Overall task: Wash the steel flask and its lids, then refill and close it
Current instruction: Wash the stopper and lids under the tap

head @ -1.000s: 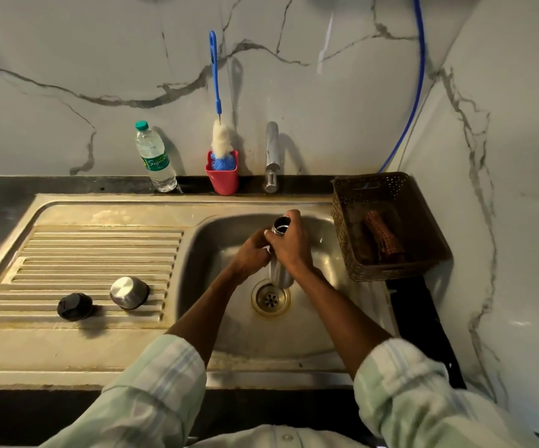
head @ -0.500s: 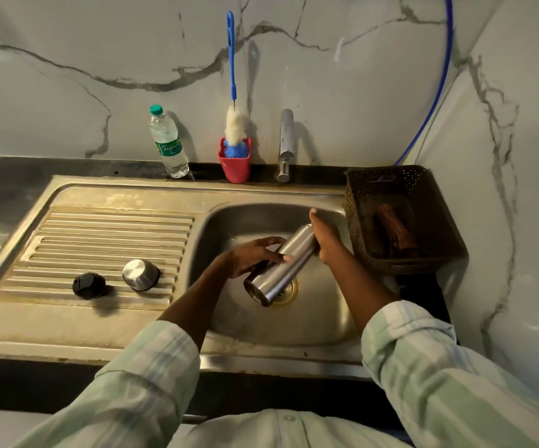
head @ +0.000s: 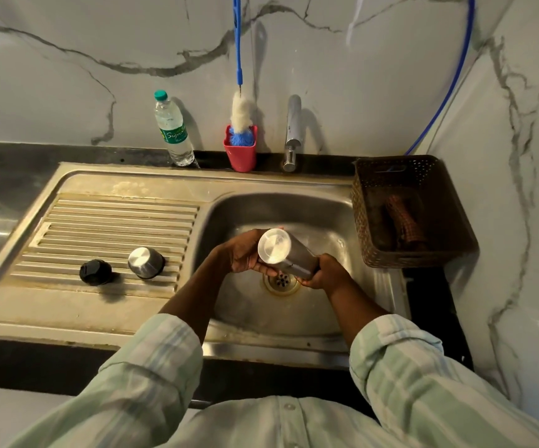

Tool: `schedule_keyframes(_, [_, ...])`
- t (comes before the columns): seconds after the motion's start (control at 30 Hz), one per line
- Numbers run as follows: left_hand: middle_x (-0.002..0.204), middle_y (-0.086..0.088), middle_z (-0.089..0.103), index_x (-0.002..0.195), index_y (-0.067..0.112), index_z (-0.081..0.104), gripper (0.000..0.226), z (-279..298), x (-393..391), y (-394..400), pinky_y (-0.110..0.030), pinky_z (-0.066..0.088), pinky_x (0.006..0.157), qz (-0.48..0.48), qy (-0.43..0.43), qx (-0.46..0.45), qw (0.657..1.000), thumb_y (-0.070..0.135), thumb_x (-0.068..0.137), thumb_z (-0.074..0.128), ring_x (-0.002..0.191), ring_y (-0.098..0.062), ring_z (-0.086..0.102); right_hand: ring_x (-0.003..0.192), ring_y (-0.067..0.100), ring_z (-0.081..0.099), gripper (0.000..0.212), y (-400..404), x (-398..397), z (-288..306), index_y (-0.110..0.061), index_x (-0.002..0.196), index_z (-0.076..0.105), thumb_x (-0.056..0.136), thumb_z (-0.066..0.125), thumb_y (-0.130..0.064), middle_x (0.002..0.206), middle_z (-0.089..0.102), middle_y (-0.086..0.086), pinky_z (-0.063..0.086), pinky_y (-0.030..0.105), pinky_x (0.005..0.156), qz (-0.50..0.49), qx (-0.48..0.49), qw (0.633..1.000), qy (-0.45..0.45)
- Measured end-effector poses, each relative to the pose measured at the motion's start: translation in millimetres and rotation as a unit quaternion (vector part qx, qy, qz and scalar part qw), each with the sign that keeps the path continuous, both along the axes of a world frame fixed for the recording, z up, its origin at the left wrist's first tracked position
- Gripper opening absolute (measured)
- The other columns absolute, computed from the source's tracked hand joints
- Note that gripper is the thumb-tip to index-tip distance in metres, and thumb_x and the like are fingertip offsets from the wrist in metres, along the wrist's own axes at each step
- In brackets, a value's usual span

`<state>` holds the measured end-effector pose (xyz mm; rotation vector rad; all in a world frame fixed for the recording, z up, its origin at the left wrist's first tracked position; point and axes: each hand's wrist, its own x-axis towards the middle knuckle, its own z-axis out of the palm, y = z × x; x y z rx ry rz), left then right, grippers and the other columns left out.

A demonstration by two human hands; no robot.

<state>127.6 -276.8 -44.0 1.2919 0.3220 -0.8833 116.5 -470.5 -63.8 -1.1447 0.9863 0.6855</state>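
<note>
Hands at frame centre: left hand (head: 242, 253) and right hand (head: 324, 273) both grip the steel flask (head: 286, 253), tilted base-up above the sink (head: 332, 218) drain. Black lid (head: 95, 271) and steel lid (head: 145, 262) rest apart on the drainboard, centre left.
</note>
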Motion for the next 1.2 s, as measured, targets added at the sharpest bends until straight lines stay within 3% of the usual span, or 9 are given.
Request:
schedule_keyframes(0.1, [0.093, -0.018, 0.071, 0.109, 0.004, 0.062, 0.051, 6, 3, -3, -0.042, 0.063, 0.064, -0.003, 0.017, 0.009, 1.000, 0.052, 0.099, 0.047, 0.077, -0.032, 0.072, 0.135, 0.038, 0.039, 0.042, 6, -9, 6, 0.009, 0.144, 0.032, 0.103, 0.034, 0.000, 0.144, 0.039, 0.023, 0.047, 0.011, 0.054, -0.103, 0.059, 0.993, -0.020])
schedule_keyframes(0.2, [0.092, -0.019, 0.067, 0.108, 0.004, 0.059, 0.051, 2, 6, -1, -0.043, 0.062, 0.062, 0.014, 0.027, 0.015, 0.999, 0.052, 0.092, 0.056, 0.077, -0.033, 0.069, 0.118, 0.033, 0.053, 0.039, 7, -5, 2, -0.008, 0.135, 0.048, 0.098, 0.046, -0.022, 0.133, 0.055, 0.016, 0.047, 0.034, 0.081, -0.090, 0.083, 0.992, -0.032])
schedule_keyframes(0.33, [0.104, -0.015, 0.068, 0.114, 0.010, 0.068, 0.033, -6, 9, 10, -0.039, 0.059, 0.075, 0.031, 0.003, 0.000, 1.000, 0.029, 0.088, 0.066, 0.083, -0.023, 0.068, 0.103, 0.039, 0.060, 0.051, 13, 22, -2, -0.012, 0.122, 0.053, 0.084, 0.068, -0.044, 0.114, 0.062, 0.021, 0.051, 0.056, 0.082, -0.115, 0.132, 0.984, -0.041])
schedule_keyframes(0.5, [0.112, -0.012, 0.068, 0.132, 0.006, 0.058, 0.042, -11, 15, 18, -0.031, 0.059, 0.072, 0.053, -0.016, -0.085, 0.995, 0.008, 0.090, 0.061, 0.093, -0.021, 0.069, 0.083, 0.027, 0.062, 0.045, 20, 48, 39, -0.011, 0.112, 0.057, 0.078, 0.078, -0.033, 0.097, 0.064, 0.016, 0.053, 0.038, 0.067, -0.032, 0.077, 0.986, -0.142])
schedule_keyframes(0.6, [0.116, -0.015, 0.068, 0.116, 0.009, 0.067, 0.024, -14, 35, 12, -0.039, 0.057, 0.087, 0.134, -0.066, 0.027, 0.988, 0.017, 0.097, 0.055, 0.101, -0.027, 0.066, 0.076, 0.019, 0.061, 0.045, 25, 60, 52, -0.012, 0.110, 0.060, 0.073, 0.083, -0.022, 0.103, 0.066, 0.011, 0.050, 0.028, 0.064, 0.010, -0.051, 0.971, -0.232])
schedule_keyframes(0.73, [0.110, -0.015, 0.072, 0.100, 0.016, 0.070, 0.010, 5, 75, -4, -0.041, 0.057, 0.085, 0.247, -0.161, 0.129, 0.947, 0.021, 0.096, 0.063, 0.100, -0.030, 0.068, 0.089, 0.012, 0.055, 0.070, 31, 74, 60, -0.013, 0.131, 0.048, 0.070, 0.081, -0.001, 0.106, 0.057, -0.003, 0.040, 0.017, 0.065, 0.113, -0.198, 0.905, -0.359])
schedule_keyframes(0.97, [0.086, -0.001, 0.070, 0.103, 0.012, 0.070, 0.013, 47, 150, -37, -0.029, 0.054, 0.070, 0.178, -0.310, 0.214, 0.909, 0.020, 0.092, 0.070, 0.076, -0.013, 0.067, 0.095, 0.012, 0.056, 0.072, 36, 98, 58, -0.014, 0.130, 0.050, 0.068, 0.084, -0.004, 0.108, 0.058, -0.006, 0.039, 0.014, 0.069, 0.146, -0.232, 0.872, -0.406])
schedule_keyframes(1.07, [0.095, -0.014, 0.068, 0.116, -0.004, 0.065, 0.034, 55, 164, -43, -0.036, 0.058, 0.074, 0.133, -0.336, 0.307, 0.881, 0.019, 0.092, 0.072, 0.084, -0.025, 0.067, 0.092, 0.009, 0.056, 0.070, 39, 104, 59, -0.015, 0.128, 0.051, 0.067, 0.084, -0.004, 0.105, 0.058, -0.008, 0.039, 0.012, 0.068, 0.152, -0.228, 0.867, -0.417])
schedule_keyframes(1.2, [0.093, -0.020, 0.070, 0.103, -0.009, 0.069, 0.022, 49, 170, -39, -0.041, 0.057, 0.078, 0.118, -0.382, 0.369, 0.839, 0.010, 0.092, 0.069, 0.083, -0.030, 0.066, 0.080, -0.009, 0.053, 0.069, 41, 107, 53, -0.018, 0.126, 0.053, 0.066, 0.085, -0.004, 0.098, 0.058, -0.016, 0.038, 0.001, 0.063, 0.154, -0.223, 0.857, -0.438])
